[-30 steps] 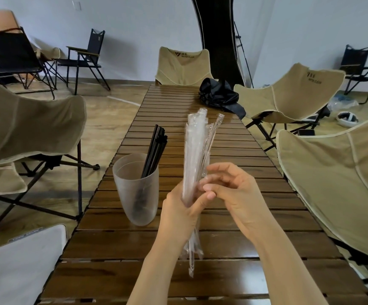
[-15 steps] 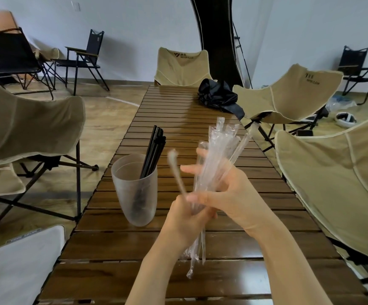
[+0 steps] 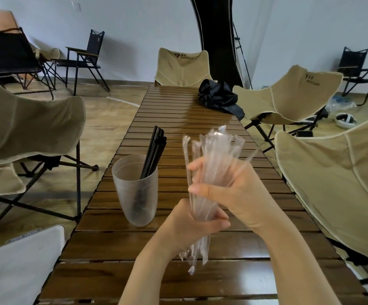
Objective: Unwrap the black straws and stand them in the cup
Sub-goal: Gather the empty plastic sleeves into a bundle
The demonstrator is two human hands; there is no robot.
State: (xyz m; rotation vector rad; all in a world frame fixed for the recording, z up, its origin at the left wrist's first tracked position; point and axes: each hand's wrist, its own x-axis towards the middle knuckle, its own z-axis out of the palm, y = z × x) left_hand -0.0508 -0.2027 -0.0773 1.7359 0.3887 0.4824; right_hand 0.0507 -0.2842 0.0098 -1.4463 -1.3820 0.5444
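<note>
A frosted translucent cup (image 3: 135, 190) stands on the slatted wooden table (image 3: 178, 245), left of my hands. Several black straws (image 3: 154, 155) stand in it, leaning right. Above the table I hold a bundle of clear empty plastic wrappers (image 3: 213, 164) upright. My left hand (image 3: 191, 225) grips the bundle low down, with the wrapper tails hanging below it. My right hand (image 3: 227, 190) curls round the bundle's middle from the right. No wrapped black straw shows in the bundle.
A black folded cloth bag (image 3: 219, 97) lies at the table's far right. Beige camping chairs (image 3: 332, 183) flank the table on both sides and stand at its far end. A white surface (image 3: 18, 267) sits at the near left. Black folding chairs line the back wall.
My right hand has closed round the middle of the wrapper bundle, and the loose wrapper that stuck out on the left has been drawn back in. The cup and straws stayed still.
</note>
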